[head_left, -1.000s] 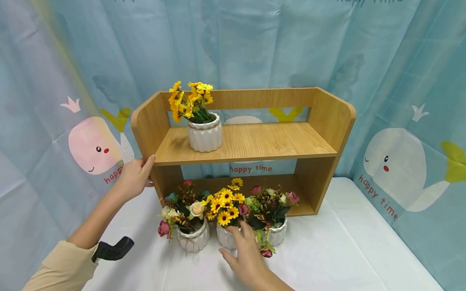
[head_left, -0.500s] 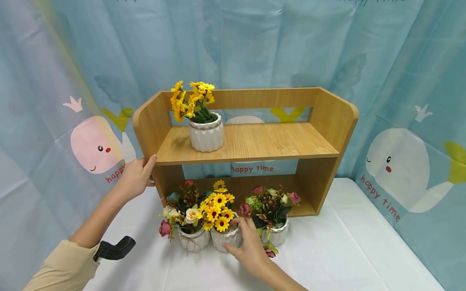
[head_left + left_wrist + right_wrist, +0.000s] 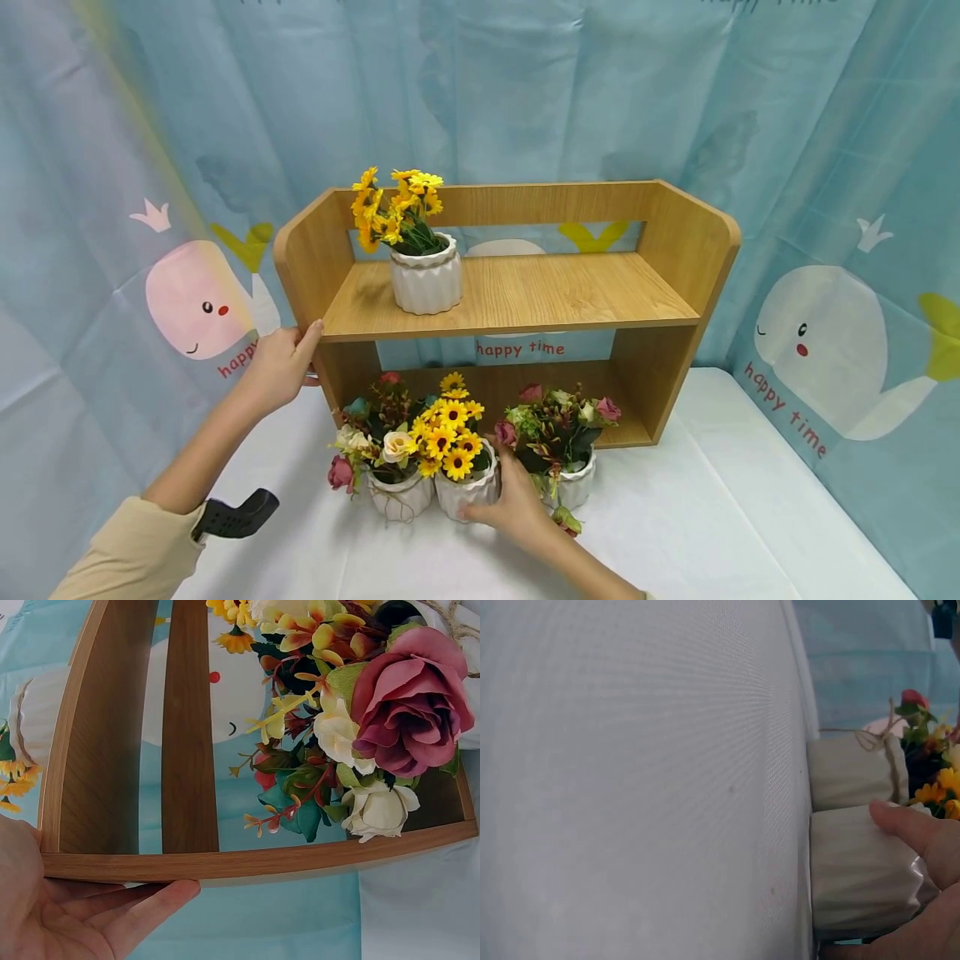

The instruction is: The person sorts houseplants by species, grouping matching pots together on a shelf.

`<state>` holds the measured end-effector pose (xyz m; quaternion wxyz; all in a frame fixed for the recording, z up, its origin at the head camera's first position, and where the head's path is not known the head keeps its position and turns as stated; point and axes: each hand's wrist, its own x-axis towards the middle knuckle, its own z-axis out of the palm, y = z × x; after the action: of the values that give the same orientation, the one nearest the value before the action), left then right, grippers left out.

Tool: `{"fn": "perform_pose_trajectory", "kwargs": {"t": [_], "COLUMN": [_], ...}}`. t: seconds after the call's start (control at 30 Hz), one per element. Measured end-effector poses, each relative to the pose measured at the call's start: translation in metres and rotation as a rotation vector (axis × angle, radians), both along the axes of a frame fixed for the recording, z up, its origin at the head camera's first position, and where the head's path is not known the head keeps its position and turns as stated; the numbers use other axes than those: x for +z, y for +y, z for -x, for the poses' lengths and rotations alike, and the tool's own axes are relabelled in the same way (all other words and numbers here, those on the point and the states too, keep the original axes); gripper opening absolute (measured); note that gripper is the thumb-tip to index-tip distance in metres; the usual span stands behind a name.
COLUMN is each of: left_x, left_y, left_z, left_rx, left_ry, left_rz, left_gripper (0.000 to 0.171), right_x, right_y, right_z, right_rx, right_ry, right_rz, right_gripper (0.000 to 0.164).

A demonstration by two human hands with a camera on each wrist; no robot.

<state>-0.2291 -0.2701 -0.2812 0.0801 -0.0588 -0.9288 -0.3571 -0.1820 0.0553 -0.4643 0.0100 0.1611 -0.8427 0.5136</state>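
In the head view, my left hand [image 3: 279, 371] grips the left side panel of a wooden two-tier shelf [image 3: 510, 325], thumb at the front edge of the upper board. The left wrist view shows its fingers [image 3: 161, 911] along the panel's outer face. My right hand [image 3: 517, 504] holds a white ribbed flowerpot [image 3: 453, 498] of small sunflowers [image 3: 450, 437], standing on the table before the shelf. Its thumb [image 3: 900, 821] presses the pot's near side; the other fingers are partly hidden behind it. Close on the left stands a pot of mixed roses [image 3: 400, 497].
Another white pot with roses [image 3: 573, 483] stands right of my right hand. A white pot of yellow flowers [image 3: 426, 279] sits on the upper board's left part. White cloth [image 3: 720, 517] covers the table, and a blue printed curtain [image 3: 510, 92] hangs behind.
The sunflower pot has shifted left and its flowers lean further left, close against the left pot. My right hand has moved in around it. The left hand stays on the shelf.
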Motion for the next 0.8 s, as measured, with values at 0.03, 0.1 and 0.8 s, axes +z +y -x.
{"fn": "perform_pose_trajectory", "kwargs": {"t": [0.03,0.1,0.8], "left_x": [-0.0002,-0.0005,0.0001], "left_y": [0.0,0.0,0.0], "left_z": [0.0002,0.0006,-0.0007], "left_rx": [0.0,-0.003,-0.01], "left_ry": [0.0,0.0,0.015], "left_rz": [0.0,-0.002,-0.008], "left_gripper": [0.068,0.068,0.067], "right_x": [-0.0011,-0.0028,0.0025], "right_y": [0.0001,0.0002,-0.0017], "right_z": [0.0003,0.0011,0.0017], "right_rx": [0.005,0.009,-0.035], "right_ry": [0.002,0.01,-0.027], "right_rz": [0.005,0.015,0.071], "right_gripper": [0.109,0.109,0.101]}}
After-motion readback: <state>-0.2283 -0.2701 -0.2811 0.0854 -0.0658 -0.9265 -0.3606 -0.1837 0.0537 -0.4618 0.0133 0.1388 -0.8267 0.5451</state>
